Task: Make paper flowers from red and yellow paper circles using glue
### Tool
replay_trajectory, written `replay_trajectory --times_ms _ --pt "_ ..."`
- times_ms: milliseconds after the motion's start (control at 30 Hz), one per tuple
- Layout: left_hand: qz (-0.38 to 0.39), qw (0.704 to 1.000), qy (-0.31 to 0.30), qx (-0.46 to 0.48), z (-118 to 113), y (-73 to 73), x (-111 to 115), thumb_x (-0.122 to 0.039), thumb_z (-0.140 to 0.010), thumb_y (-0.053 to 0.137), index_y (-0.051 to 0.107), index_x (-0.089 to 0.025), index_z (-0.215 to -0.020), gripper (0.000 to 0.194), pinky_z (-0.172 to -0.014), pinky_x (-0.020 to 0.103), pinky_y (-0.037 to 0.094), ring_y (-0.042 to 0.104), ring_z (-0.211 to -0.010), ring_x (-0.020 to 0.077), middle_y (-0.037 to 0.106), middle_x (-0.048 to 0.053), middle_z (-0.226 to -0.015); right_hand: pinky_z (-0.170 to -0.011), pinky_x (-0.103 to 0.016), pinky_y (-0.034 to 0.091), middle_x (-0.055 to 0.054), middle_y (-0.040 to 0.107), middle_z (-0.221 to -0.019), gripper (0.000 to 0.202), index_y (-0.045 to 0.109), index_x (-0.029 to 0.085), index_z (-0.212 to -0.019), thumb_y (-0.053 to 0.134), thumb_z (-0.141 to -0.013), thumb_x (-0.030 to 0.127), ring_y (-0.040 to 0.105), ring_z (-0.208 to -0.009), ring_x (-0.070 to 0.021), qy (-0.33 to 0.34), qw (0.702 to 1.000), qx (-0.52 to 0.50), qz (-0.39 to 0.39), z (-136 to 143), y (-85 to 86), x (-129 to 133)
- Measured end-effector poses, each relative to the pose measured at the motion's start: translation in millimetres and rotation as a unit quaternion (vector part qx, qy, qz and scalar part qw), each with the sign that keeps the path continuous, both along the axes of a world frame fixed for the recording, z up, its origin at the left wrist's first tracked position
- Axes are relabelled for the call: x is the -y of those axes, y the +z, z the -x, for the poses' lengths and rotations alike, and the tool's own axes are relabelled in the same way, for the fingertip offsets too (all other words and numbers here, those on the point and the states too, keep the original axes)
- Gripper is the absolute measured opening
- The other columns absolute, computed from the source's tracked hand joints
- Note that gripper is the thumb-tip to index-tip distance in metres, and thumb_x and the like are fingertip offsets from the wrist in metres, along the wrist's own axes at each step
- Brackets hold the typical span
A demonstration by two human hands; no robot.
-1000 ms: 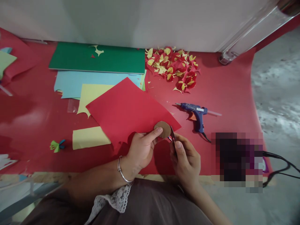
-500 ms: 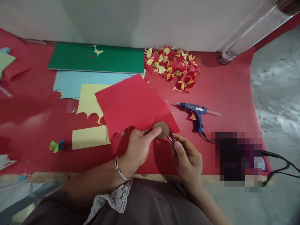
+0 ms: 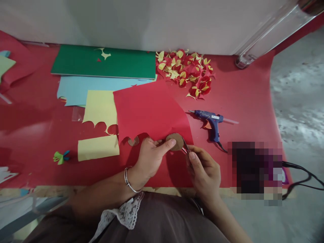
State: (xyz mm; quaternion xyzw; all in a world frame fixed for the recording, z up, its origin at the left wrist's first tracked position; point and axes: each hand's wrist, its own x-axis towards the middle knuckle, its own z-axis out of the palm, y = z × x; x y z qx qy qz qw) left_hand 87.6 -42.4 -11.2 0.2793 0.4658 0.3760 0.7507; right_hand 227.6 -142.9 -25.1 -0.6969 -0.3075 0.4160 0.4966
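Note:
My left hand (image 3: 153, 153) is closed on a sheet of red paper (image 3: 149, 111), its thumb pressing a round brown cardboard disc (image 3: 178, 141) flat against the sheet. Scallops are cut out of the sheet's near edge, left of the hand. In my right hand (image 3: 204, 168) is a pair of small scissors (image 3: 186, 148), mostly hidden by the fingers. Their blades sit at the right rim of the disc, on the red paper. Another brown disc (image 3: 133, 140) shows on the table below the scalloped edge.
A blue glue gun (image 3: 209, 119) lies right of the sheet. Behind it is a pile of red and yellow paper petals (image 3: 187, 71). Left are yellow paper (image 3: 100, 108), a folded yellow piece (image 3: 98, 148), blue paper (image 3: 76, 89), a green board (image 3: 106, 64) and a small paper flower (image 3: 60, 157).
The red sheet has turned, its far left corner shifting right and uncovering more yellow paper. The disc and both hands have moved slightly right. The second brown disc shows more now.

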Motion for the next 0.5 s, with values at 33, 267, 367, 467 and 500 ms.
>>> replay_trajectory --times_ms 33,267,367,467,500 --pt "-0.004 1.0 -0.003 -0.002 0.3 -0.1 -0.5 -0.036 -0.074 0.093 0.087 -0.019 -0.081 0.019 -0.086 0.034 0.062 0.075 -0.079 0.0191 0.082 0.006 -0.082 -0.047 -0.025 0.037 0.001 0.06 -0.065 0.037 0.08 0.02 -0.114 0.071 -0.099 0.053 0.046 -0.049 -0.0111 0.003 1.0 0.007 0.0 -1.4 0.0 0.4" --pt "-0.022 0.999 -0.016 -0.026 3.2 -1.7 -3.7 -0.036 -0.073 0.094 0.082 -0.019 -0.073 0.021 -0.079 0.03 0.058 0.069 -0.075 0.0164 0.078 0.002 -0.08 -0.049 -0.024 0.04 0.0 0.065 -0.067 0.035 0.082 0.02 -0.112 0.074 -0.097 0.051 0.05 -0.051 -0.0114 0.008 0.999 0.038 0.004 -9.3 -0.3 2.1" --pt "-0.02 0.999 -0.032 -0.029 4.6 -3.2 -3.4 -0.038 -0.074 0.095 0.079 -0.017 -0.069 0.026 -0.074 0.029 0.055 0.065 -0.07 0.0148 0.073 0.002 -0.072 -0.048 -0.024 0.038 0.001 0.064 -0.067 0.035 0.082 0.02 -0.112 0.075 -0.097 0.051 0.048 -0.05 -0.0105 0.005 1.0 0.02 0.004 -10.1 -1.2 2.9" --pt "-0.028 0.997 -0.067 -0.02 5.3 -4.5 -4.1 -0.043 -0.077 0.092 0.075 -0.015 -0.066 0.035 -0.068 0.028 0.05 0.06 -0.064 0.0133 0.068 0.001 -0.064 -0.048 -0.023 0.037 0.002 0.062 -0.065 0.034 0.082 0.02 -0.112 0.075 -0.097 0.049 0.047 -0.051 -0.01 0.003 1.0 0.022 0.0 -10.0 -0.2 2.2" --pt "-0.032 0.997 -0.073 -0.018 5.1 -4.5 -4.7 -0.045 -0.078 0.092 0.073 -0.015 -0.064 0.038 -0.066 0.027 0.049 0.059 -0.062 0.0128 0.066 0.001 -0.062 -0.047 -0.023 0.037 0.002 0.062 -0.064 0.034 0.082 0.02 -0.112 0.075 -0.097 0.049 0.047 -0.05 -0.0098 0.005 1.0 0.023 -0.001 -9.9 0.7 1.4"
